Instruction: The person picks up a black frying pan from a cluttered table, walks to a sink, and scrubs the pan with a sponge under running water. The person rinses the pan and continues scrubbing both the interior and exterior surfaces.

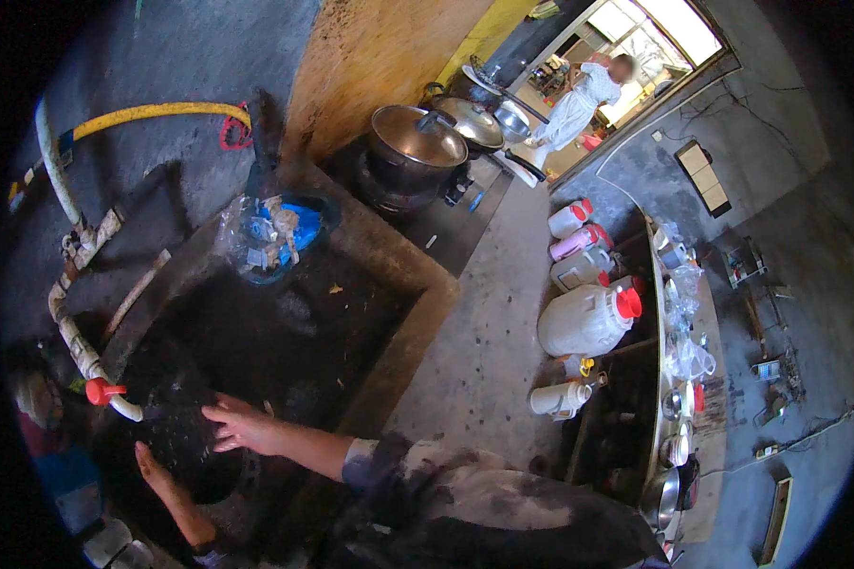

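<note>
My right hand reaches over a dark sunken wash basin, its fingers spread and nothing in them. My left hand is lower and to the left, seen nearly edge-on, also holding nothing. A gap separates the two hands. Bright specks like water drops show between them. Just beyond my left hand is a white tap spout with a red handle, fed by a wrapped pipe. Beneath the hands lies a dark round shape, too dim to name.
A bin with plastic waste stands at the basin's far corner. Beyond are a lidded pot and a lidded wok. Several white jugs, a large plastic barrel and a thermos flask stand by a shelf. A person stands at the doorway.
</note>
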Motion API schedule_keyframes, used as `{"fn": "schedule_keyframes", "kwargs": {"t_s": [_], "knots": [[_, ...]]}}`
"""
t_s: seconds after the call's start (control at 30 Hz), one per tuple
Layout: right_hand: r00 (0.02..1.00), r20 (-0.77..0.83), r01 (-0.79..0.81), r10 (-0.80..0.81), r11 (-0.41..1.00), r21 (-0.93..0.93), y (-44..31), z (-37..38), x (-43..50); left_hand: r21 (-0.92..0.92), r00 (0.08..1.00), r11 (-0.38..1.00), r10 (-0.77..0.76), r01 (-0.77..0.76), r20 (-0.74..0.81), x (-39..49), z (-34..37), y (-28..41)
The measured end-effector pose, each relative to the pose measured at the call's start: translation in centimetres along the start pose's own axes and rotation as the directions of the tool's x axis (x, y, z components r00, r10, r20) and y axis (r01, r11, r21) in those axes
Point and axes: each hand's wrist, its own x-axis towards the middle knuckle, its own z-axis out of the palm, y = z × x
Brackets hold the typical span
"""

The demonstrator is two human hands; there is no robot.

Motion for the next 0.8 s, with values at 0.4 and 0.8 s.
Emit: {"fn": "schedule_keyframes", "kwargs": {"t_s": [0.4,0.8], "knots": [[0.899,-0.152,0.315,-0.412,0.846,-0.431,3.7,1.6,1.4,0.751,0.765,0.299,0.506,-0.589,0.399,-1.0,7.1,5.3],[0.838,0.092,0.512,-0.538,0.717,-0.474,2.1,1.8,2.5,0.558,0.724,0.462,0.417,-0.690,0.550,-2.1,9.5,6.9]]}}
